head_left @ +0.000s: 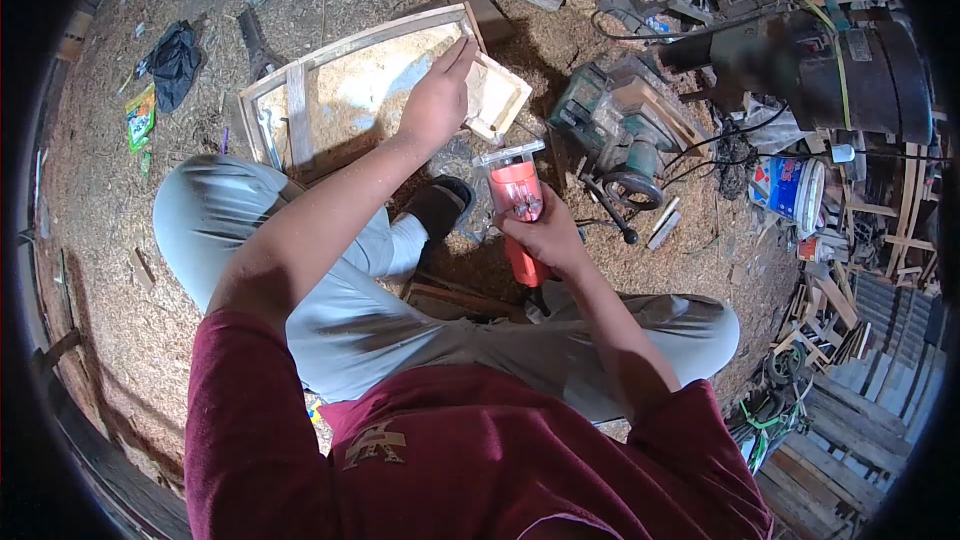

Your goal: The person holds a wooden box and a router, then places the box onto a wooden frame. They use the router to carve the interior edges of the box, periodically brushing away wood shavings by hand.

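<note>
A curved wooden frame [375,44] with a pale panel inside lies tilted on the ground ahead of me. My left hand [438,98] rests at its right end, fingers stretched toward the top rim and seeming to touch the wood. A short squared wooden end piece [505,100] juts out just right of that hand. In my right hand [548,238] is a red jigsaw [515,185], gripped round its body. The jigsaw's flat metal base plate [510,153] faces away from me, close to the frame's lower right corner. Its blade cannot be made out.
A green bench machine with a handwheel [632,190] stands to the right, cables running past it. A printed white bucket [790,190] and wood scraps [830,300] lie farther right. A black plastic bag [175,65] is at left. Sawdust covers the ground.
</note>
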